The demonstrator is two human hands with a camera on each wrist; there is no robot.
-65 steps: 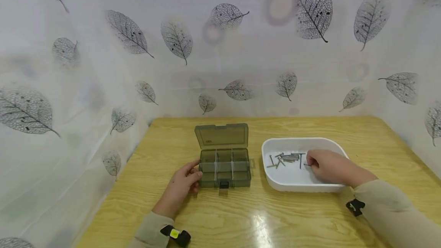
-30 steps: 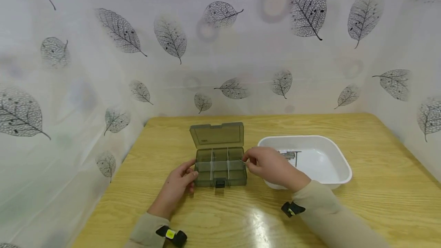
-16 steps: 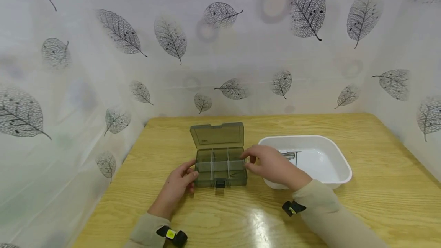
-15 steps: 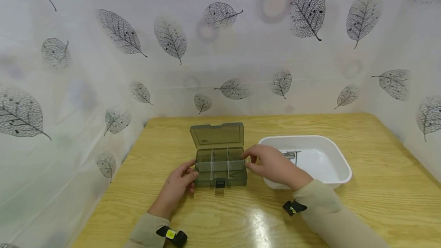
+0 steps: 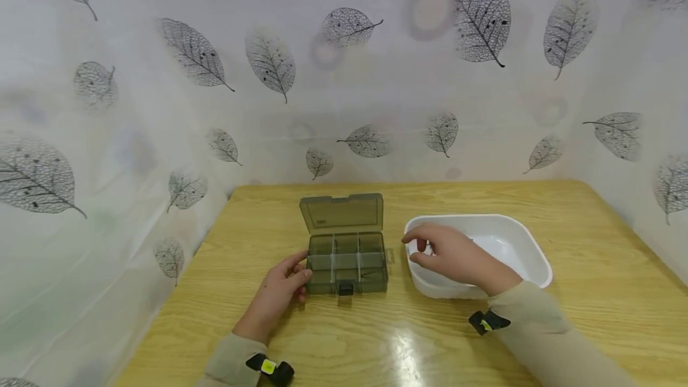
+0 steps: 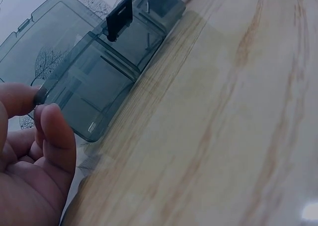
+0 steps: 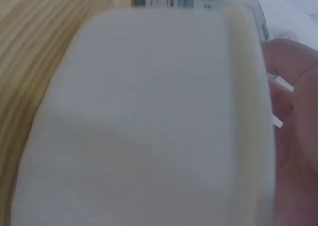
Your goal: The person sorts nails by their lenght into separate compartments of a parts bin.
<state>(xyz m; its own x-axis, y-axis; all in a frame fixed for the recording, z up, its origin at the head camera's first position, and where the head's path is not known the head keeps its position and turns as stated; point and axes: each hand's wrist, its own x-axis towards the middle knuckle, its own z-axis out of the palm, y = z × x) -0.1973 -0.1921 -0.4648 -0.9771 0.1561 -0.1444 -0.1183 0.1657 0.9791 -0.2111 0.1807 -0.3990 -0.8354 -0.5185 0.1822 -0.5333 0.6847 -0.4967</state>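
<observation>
A smoky-green plastic compartment box (image 5: 346, 261) stands on the table with its lid (image 5: 342, 212) raised at the back. My left hand (image 5: 276, 291) holds it by its left side; in the left wrist view, thumb and index finger (image 6: 20, 99) meet at the box's edge. A thin nail (image 5: 371, 274) lies in the front right compartment. My right hand (image 5: 454, 255) is over the left part of a white tray (image 5: 516, 249), thumb and index finger apart, with nothing seen between them. The nails in the tray are mostly hidden behind this hand.
The wood-grain table (image 5: 344, 339) runs up to a pale leaf-patterned curtain (image 5: 398, 76) at the back and sides. A small clear tab (image 5: 390, 255) sticks out at the box's right side. In the right wrist view, the tray's outer wall (image 7: 144, 116) fills most of the frame.
My right hand took a nail from the tray to the box and let it go in the front right compartment. It has since moved right, back over the tray. The left hand stays put.
</observation>
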